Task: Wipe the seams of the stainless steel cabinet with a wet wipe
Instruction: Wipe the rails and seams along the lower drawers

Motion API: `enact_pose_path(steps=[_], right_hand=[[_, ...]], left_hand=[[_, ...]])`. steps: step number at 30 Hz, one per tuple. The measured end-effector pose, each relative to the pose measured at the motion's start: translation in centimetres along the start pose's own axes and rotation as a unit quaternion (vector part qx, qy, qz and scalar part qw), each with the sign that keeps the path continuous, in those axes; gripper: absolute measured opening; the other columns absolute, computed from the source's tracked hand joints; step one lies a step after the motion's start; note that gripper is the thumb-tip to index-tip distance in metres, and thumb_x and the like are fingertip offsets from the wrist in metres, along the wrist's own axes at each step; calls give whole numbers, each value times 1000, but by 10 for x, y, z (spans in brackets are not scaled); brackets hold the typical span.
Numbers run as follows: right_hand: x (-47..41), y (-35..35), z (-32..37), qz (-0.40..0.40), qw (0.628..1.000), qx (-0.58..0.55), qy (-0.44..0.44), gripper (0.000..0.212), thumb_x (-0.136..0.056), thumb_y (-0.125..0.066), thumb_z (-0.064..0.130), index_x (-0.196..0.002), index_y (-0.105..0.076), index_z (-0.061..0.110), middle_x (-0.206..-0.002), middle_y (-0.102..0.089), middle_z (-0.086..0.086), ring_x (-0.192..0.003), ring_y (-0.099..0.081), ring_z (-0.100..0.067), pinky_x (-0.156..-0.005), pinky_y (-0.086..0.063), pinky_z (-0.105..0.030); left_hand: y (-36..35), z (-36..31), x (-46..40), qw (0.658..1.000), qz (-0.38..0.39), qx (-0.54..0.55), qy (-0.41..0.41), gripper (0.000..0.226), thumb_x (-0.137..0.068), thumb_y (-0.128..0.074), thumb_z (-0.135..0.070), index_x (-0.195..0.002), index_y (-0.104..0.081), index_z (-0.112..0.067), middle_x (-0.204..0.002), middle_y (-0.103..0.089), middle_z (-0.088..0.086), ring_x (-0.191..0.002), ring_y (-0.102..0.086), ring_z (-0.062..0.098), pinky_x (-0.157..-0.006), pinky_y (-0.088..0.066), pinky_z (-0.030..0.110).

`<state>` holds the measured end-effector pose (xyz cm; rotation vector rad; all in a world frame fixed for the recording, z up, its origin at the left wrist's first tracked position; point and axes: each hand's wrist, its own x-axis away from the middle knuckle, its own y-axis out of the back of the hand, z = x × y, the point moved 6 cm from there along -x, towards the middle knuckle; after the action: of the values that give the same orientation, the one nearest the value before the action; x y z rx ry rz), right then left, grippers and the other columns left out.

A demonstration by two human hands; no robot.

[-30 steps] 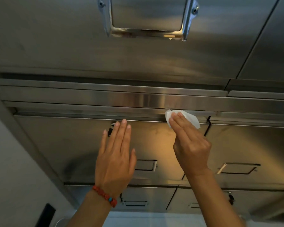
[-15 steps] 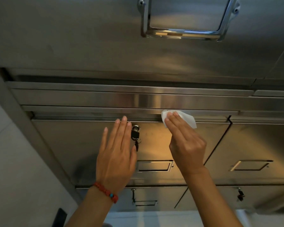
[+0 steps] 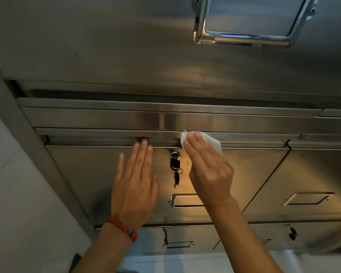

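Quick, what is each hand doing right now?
Left hand: open, fingers straight, flat against the drawer front.
Right hand: open, straight fingers pressing the wet wipe onto the seam.

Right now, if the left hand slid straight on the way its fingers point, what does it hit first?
Probably the horizontal steel ledge above the drawer front: the left hand lies open, flat on the drawer face, its fingertips already at that seam. The black key in the lock sits to its right, off that line. Depth is unclear.
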<state>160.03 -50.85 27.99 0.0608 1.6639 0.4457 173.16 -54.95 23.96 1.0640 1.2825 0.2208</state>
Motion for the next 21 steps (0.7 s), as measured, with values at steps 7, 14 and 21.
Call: enact_pose_path(steps=[7,14,21], right_hand=[[4,7,-16,4,999,23,22,22,-81,-68,-6,-102,-71,0,-108,-68,-15,-104,-64,-25,-87,-55,-38],[3,9,-14,-5,1000,21,10,21,-90,-54,-4,-101,-71,-1,-106,-68,-16,-101,-66,-27,-80,-57,-40],[4,13,-21,1,1000,29,3,22,-82,-63,-6,-101,-71,-1,-107,-68,-16,-102,-65,-27,-82,-57,-41]], left_hand=[[0,0,0,1000,-23,-6,4,51,-86,-37,-19,-131,-48,5,-138,-45,19,-130,-39,33,-106,-30,54],[-1,-2,0,999,-45,15,18,51,-86,-39,-18,-131,-48,5,-139,-45,19,-131,-37,32,-109,-25,49],[2,-4,-1,999,-39,13,28,51,-86,-37,-20,-130,-49,5,-137,-46,20,-129,-39,33,-108,-27,50]])
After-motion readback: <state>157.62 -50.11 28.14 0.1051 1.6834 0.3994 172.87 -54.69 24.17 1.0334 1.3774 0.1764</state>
